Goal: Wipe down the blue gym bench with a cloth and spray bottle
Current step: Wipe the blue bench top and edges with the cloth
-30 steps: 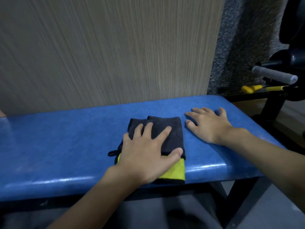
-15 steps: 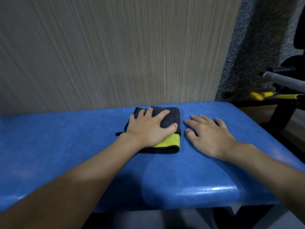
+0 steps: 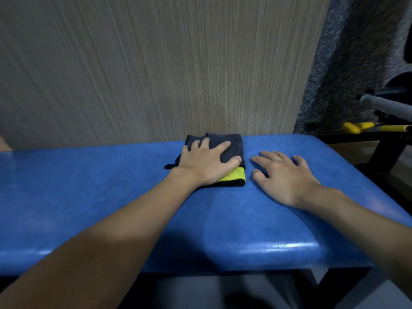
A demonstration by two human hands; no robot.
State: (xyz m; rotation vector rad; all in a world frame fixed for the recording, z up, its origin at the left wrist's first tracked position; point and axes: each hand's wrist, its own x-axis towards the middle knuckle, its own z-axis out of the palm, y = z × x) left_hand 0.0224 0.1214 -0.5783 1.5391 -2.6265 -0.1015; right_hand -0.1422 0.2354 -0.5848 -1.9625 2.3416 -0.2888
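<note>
The blue table (image 3: 89, 197), a padded gym bench top, runs with its long axis left to right across the view, its far edge against a wood-grain wall (image 3: 156, 63). The left hand (image 3: 207, 162) lies flat, fingers spread wide, pressing on a folded dark grey and yellow cloth (image 3: 234, 144) at the far edge; the cloth's longer side runs toward the wall. Just beside it, the right hand (image 3: 287, 177) rests palm down, open and holding nothing.
</note>
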